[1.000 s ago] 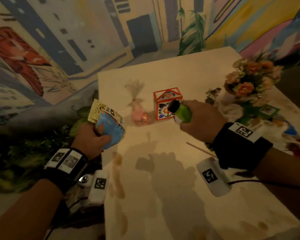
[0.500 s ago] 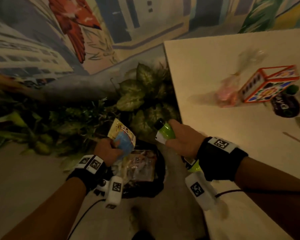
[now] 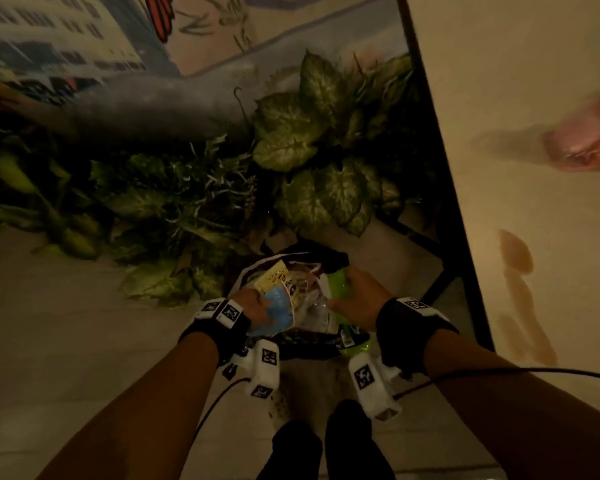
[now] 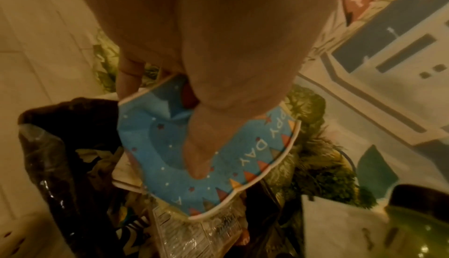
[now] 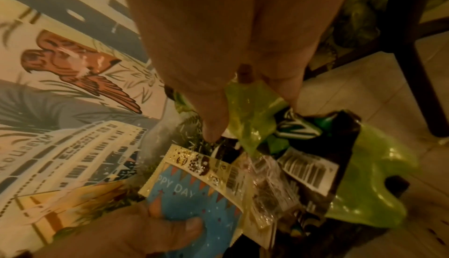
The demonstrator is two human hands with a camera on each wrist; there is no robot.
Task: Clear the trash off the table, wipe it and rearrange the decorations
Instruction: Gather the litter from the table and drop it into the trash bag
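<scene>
Both my hands are low over an open black trash bag (image 3: 326, 255) on the floor beside the table. My left hand (image 3: 253, 306) pinches a blue "HAPPY DAY" paper plate packet (image 3: 278, 311), thumb (image 4: 199, 147) on top, over the bag's mouth. From the left wrist the packet (image 4: 155, 147) covers the bag (image 4: 48, 147). My right hand (image 3: 361, 299) grips a green plastic bottle (image 3: 338, 284) with a dark label, its top pointing into the bag. In the right wrist view the bottle (image 5: 252, 108) looks crumpled, next to the packet (image 5: 189, 200). Clear wrappers lie in the bag.
The white table (image 3: 534, 81) fills the right side, its edge close to my right arm, with brown stains (image 3: 515, 251) and a pink wrapped favor (image 3: 586, 147). A dark table leg (image 3: 440, 289) stands behind the bag. Leafy plants (image 3: 309, 140) line the mural wall. Pale floor lies left.
Both hands have dropped from above the bag down to its mouth, carrying the packet and the bottle. My view has tilted further down, so most of the tabletop is out of frame.
</scene>
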